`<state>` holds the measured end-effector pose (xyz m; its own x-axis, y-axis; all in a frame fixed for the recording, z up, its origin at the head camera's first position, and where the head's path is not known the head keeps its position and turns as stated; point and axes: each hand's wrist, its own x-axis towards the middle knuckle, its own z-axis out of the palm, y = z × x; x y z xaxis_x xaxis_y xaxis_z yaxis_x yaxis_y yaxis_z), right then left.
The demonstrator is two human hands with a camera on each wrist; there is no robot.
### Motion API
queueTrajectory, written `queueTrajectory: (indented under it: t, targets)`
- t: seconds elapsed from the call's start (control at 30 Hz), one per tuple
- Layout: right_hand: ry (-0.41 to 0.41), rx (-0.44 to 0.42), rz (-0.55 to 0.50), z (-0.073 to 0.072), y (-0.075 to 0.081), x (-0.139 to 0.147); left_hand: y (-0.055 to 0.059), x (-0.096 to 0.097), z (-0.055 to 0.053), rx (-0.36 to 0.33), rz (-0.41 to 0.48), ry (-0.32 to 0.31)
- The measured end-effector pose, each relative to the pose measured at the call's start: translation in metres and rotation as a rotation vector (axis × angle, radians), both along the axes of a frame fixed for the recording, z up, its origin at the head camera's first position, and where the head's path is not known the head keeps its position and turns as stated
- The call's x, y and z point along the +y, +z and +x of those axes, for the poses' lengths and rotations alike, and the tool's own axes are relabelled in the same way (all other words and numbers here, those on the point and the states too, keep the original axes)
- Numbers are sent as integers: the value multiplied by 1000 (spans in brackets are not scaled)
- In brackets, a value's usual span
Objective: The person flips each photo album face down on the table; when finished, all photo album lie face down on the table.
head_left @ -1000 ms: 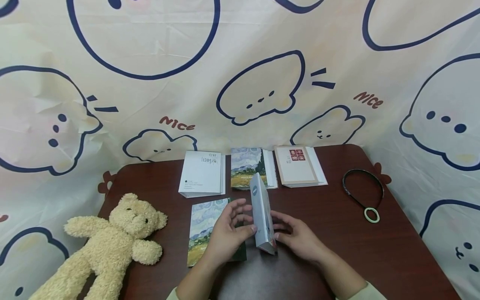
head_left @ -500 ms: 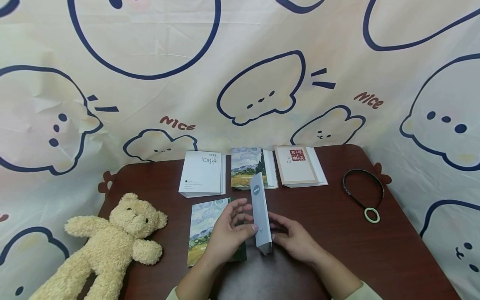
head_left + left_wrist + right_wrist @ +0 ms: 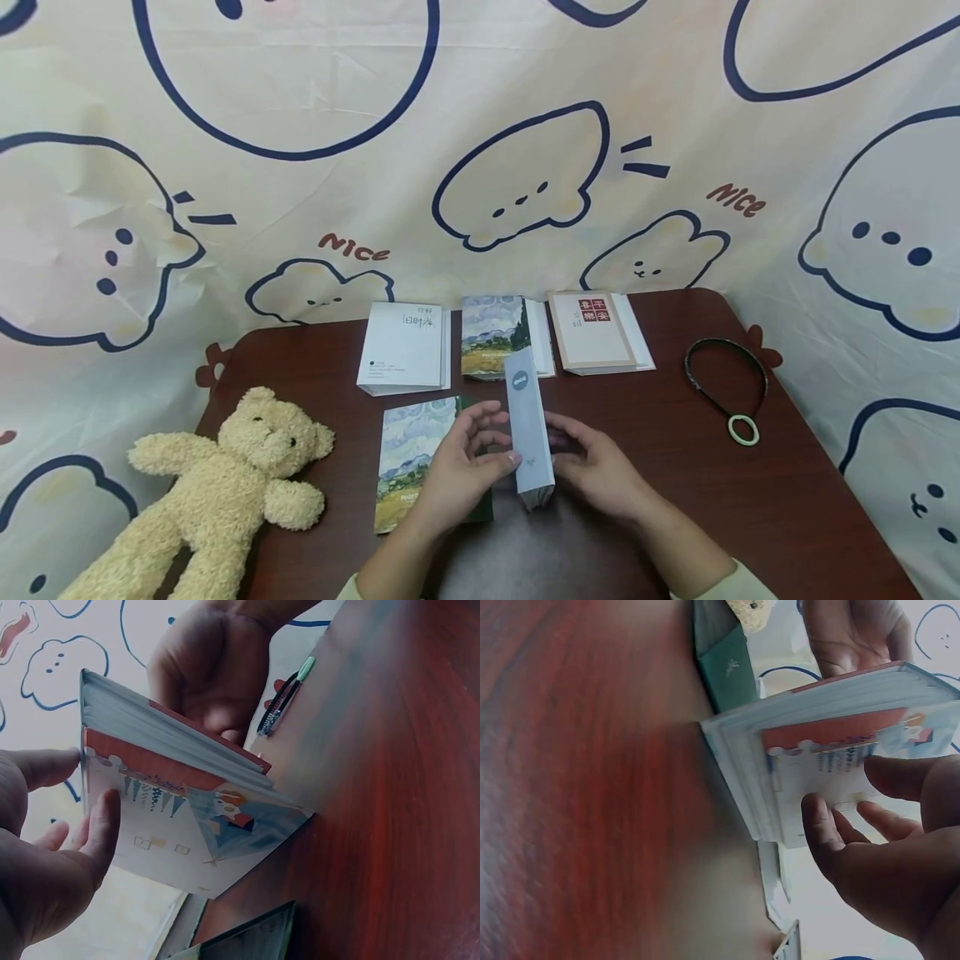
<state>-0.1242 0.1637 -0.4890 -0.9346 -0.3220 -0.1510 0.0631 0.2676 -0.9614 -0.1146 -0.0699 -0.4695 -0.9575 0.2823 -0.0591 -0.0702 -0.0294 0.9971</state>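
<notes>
A thick photo album (image 3: pixel 530 425) stands on end between my hands, its pale grey spine turned toward me. Both covers show a red band and small drawings; in the left wrist view one cover (image 3: pixel 146 832) also has a blue tent shape. My left hand (image 3: pixel 467 467) has its thumb at the spine edge and loosely bent fingers touching the left cover. On the other side, my right hand (image 3: pixel 600 471) touches the right cover (image 3: pixel 791 780) with thumb and fingertips. Just left lies another album with a landscape painting (image 3: pixel 408 467), partly behind my left hand.
Along the back of the brown table (image 3: pixel 712 517) are a white album (image 3: pixel 401 346), a landscape album (image 3: pixel 491 333) and a cream album (image 3: pixel 596 333). A plush bear (image 3: pixel 217 500) lies at left. A black cord with a green ring (image 3: pixel 744 430) lies at right.
The album has turned between my hands, so its spine now faces me more fully and its side cover is out of sight. My hands have moved only slightly.
</notes>
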Motion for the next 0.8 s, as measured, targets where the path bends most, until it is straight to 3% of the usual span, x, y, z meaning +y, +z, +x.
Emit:
queueTrajectory:
  t: [0.27,0.8]
  targets:
    - [12,60,-5,-1,9,10,-7,7,2,10,-70,-26]
    - [-25,55,-90,-3,21,29,-21,19,6,15,-152,-62]
